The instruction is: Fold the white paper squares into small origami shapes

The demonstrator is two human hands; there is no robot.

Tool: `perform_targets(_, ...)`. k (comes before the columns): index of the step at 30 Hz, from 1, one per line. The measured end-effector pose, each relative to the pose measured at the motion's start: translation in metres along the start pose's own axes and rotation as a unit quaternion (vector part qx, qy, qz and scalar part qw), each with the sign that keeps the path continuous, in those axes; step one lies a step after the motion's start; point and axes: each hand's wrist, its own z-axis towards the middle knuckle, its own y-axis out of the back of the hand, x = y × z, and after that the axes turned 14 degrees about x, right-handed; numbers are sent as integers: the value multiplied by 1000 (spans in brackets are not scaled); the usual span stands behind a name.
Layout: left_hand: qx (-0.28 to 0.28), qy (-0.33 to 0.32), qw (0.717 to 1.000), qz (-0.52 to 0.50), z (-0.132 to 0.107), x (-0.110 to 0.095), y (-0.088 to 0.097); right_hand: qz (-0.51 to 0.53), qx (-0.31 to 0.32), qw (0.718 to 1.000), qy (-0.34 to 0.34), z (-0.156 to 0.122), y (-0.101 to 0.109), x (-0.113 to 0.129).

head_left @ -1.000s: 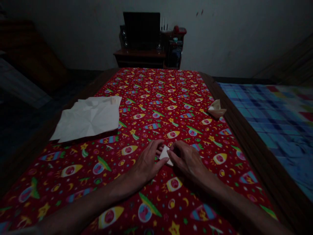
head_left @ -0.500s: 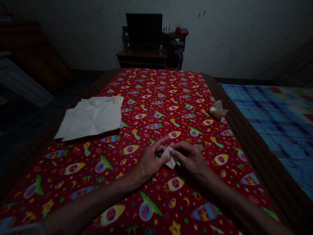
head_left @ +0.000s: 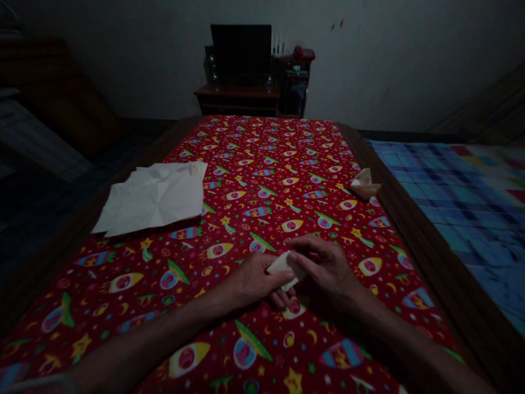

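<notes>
Between my hands is a small folded piece of white paper point(head_left: 280, 266), held just over the red patterned cloth point(head_left: 229, 350). My left hand point(head_left: 259, 276) grips it from the left, thumb on top and fingers underneath. From the right, my right hand point(head_left: 324, 267) pinches its upper right part with thumb and fingers, hiding that side. A stack of creased white paper sheets point(head_left: 153, 200) lies on the cloth to the left. Over on the right edge of the cloth rests a folded paper boat-like shape point(head_left: 365, 186), tan outside and pale inside.
The cloth covers a long table with dark wooden edges point(head_left: 414, 257). Beyond its far end stand a black monitor point(head_left: 241, 53) on a desk point(head_left: 238, 92) and a red telephone point(head_left: 304, 53). A blue checked cover point(head_left: 443, 191) lies to the right. The room is dim.
The folded paper has been turned from a point-up diamond to a slanted narrow shape. My left hand's fingers have moved from above and behind the paper to beneath it.
</notes>
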Motion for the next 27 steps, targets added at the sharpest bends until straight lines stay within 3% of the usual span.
perform_targets(6, 66, 5, 997, -44, -5, -5, 4, -142, 71, 985, 74, 0, 18, 3)
perform_targets(11, 92, -13, 995, -25, -8, -13, 6, -151, 121, 975, 113, -1, 25, 4)
perform_targets(17, 111, 0, 994, -2, -11, -14, 8, -169, 134, 969, 120, -1, 25, 7)
perform_targets(22, 118, 6, 993, -6, -11, -11, 6, -93, 136, 984, 69, -2, 20, 9)
perform_targets(27, 21, -23, 999, 28, -8, -7, 5, 65, 72, 993, -62, 1, 15, 8)
